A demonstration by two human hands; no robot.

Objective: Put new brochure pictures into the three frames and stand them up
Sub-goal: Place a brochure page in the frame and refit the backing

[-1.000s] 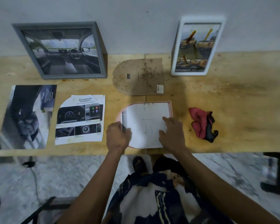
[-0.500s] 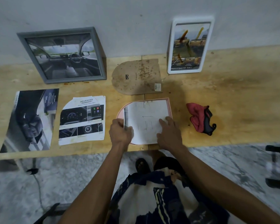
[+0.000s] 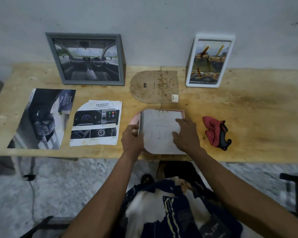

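The left hand (image 3: 132, 136) sits just below the middle of the frame. Its fingers curl round the left edge of a white sheet (image 3: 159, 131) and pinch it. The right hand (image 3: 186, 133) lies on the right side of the same sheet, with its fingers straight and pressing down. The sheet lies in a pink frame (image 3: 133, 118) that is flat on the wooden counter (image 3: 248, 107), near the front edge.

Just above the pink frame lies a brown backing board (image 3: 155, 86) with one round end. A red and black cloth (image 3: 215, 133) lies to the right. To the left lie two loose brochure pictures, a small one (image 3: 95, 123) and a big dark one (image 3: 41, 119).

At the back, a grey frame (image 3: 86, 59) stands at the upper left and a white frame (image 3: 210, 60) at the upper right, both against the wall (image 3: 153, 23).
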